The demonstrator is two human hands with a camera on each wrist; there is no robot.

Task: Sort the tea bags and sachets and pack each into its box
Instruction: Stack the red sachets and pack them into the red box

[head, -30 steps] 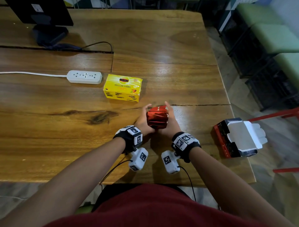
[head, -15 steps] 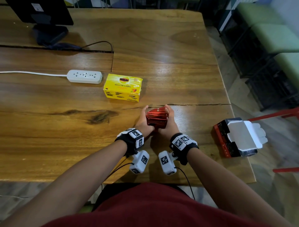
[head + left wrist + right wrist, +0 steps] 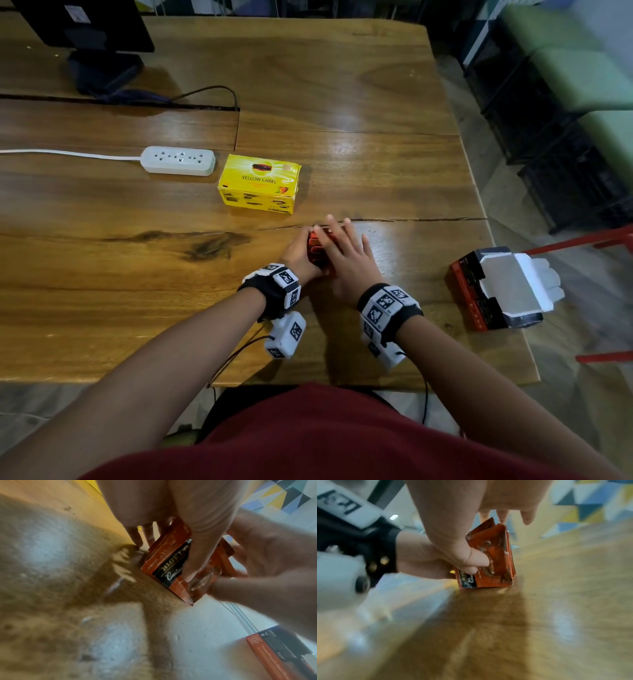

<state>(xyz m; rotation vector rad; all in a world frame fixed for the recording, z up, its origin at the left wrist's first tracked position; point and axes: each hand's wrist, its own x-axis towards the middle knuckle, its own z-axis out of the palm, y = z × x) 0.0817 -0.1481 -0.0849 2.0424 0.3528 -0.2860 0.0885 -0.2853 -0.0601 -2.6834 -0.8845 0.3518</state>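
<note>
left hand [image 3: 297, 253] grips sachet stack [image 3: 313, 246] | right hand [image 3: 346, 257] clasps it, hiding most

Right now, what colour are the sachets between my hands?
Orange-red sachets with a black label panel; the left wrist view shows it best.

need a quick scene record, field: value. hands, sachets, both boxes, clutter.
left hand: grips the red sachet stack from its left, thumb on the printed face
right hand: over the stack's top, fingers stretched across, thumb bent against its face
red sachet stack: on edge on the table, between both hands
yellow box: closed, beyond the hands
red-and-black box: flaps open, at the table's right edge, untouched; contents not visible
other: power strip, monitor far left
</note>
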